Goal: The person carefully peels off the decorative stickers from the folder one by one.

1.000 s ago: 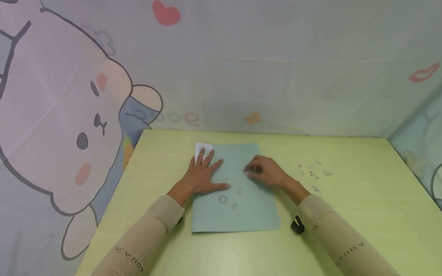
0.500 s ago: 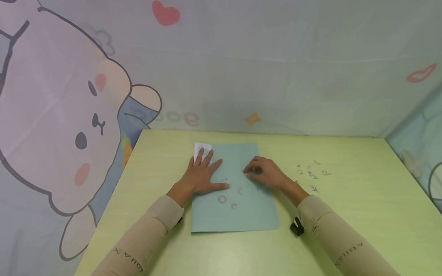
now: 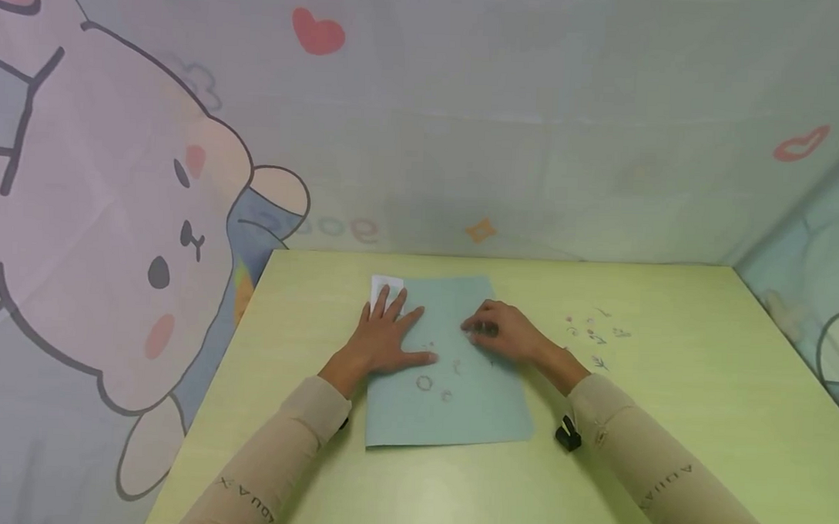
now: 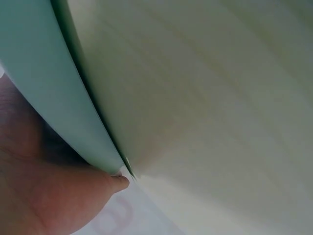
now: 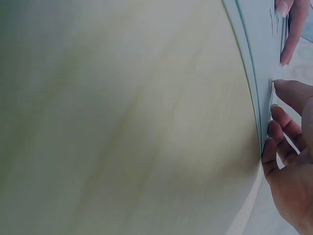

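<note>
My left hand [image 3: 385,346] lies spread on a pale blue-green sheet of paper [image 3: 449,417], fingers reaching over a small white card [image 3: 377,285] at its far left corner. On the sheet, a tiny ring-shaped sticker [image 3: 424,383] and several other small stickers lie near the thumb. My right hand [image 3: 503,329] bends over the sheet's right half. Its thumb and fingers pinch a tiny pale sticker at the paper surface, mostly hidden by the fingertips. From the right wrist view, the thumb tip [image 5: 279,84] touches the sheet, with the other fingers curled beside it.
Several small loose stickers [image 3: 593,335] lie on the light yellow-green table [image 3: 670,425] to the right of the sheet. Behind the table's far edge hangs a printed cloth [image 3: 569,159] with a cartoon bear [image 3: 136,229] on the left.
The left hand keeps its place on the sheet. The right fingertips stay at the same spot with only slight shifts; the pale bit at them shows less than before.
</note>
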`<state>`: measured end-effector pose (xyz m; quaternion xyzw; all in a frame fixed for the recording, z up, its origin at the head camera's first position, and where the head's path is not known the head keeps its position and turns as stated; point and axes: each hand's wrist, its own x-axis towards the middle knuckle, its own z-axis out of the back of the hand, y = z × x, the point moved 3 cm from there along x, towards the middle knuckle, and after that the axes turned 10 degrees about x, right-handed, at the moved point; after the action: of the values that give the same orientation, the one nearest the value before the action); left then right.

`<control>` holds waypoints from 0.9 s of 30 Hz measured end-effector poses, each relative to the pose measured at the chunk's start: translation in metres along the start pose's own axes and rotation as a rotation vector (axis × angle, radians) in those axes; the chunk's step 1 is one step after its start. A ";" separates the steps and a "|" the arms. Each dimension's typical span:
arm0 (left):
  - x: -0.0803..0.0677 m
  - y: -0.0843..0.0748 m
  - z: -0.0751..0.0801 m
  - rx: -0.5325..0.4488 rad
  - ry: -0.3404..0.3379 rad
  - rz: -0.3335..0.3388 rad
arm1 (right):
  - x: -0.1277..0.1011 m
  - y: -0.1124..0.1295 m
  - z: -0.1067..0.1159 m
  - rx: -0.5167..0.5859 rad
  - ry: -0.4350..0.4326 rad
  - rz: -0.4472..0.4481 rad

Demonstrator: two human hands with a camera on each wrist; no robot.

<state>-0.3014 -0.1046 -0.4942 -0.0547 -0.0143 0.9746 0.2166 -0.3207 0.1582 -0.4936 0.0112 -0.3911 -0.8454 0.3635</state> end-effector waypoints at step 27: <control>0.000 -0.002 0.001 0.016 0.001 0.002 | 0.001 -0.009 0.000 0.083 0.016 -0.020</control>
<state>-0.3011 -0.1028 -0.4936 -0.0532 -0.0063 0.9749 0.2159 -0.3271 0.1616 -0.4989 0.0372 -0.4227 -0.8320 0.3573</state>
